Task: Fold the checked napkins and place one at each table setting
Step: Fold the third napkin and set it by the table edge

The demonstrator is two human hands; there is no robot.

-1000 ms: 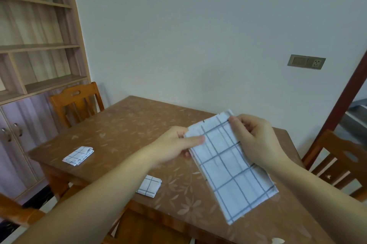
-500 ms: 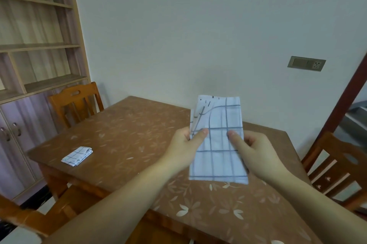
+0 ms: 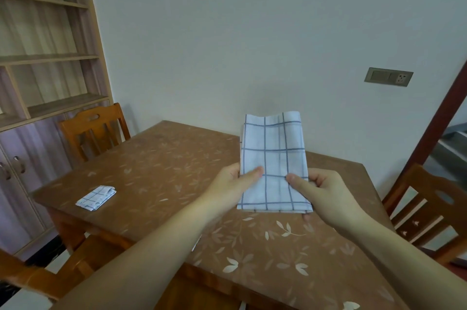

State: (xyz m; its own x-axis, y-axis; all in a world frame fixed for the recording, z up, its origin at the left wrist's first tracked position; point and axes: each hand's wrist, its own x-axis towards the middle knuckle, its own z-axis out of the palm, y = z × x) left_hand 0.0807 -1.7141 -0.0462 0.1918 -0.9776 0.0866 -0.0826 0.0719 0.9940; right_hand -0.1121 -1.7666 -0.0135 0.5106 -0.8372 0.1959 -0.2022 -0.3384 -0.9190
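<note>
While held upright above table [image 3: 156,163], checked napkin [image 3: 274,163] pinched by left hand [image 3: 233,187] and right hand [image 3: 319,192].

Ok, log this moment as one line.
fold underway | both hands pinch napkin upright above table | folded napkin lies by left edge

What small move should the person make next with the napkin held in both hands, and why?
Probably fold the upper half down toward the hands. The napkin is still a long strip held upright above the table, pinched low by the left hand and right hand, while the folded napkin already laid down is much smaller.
</note>
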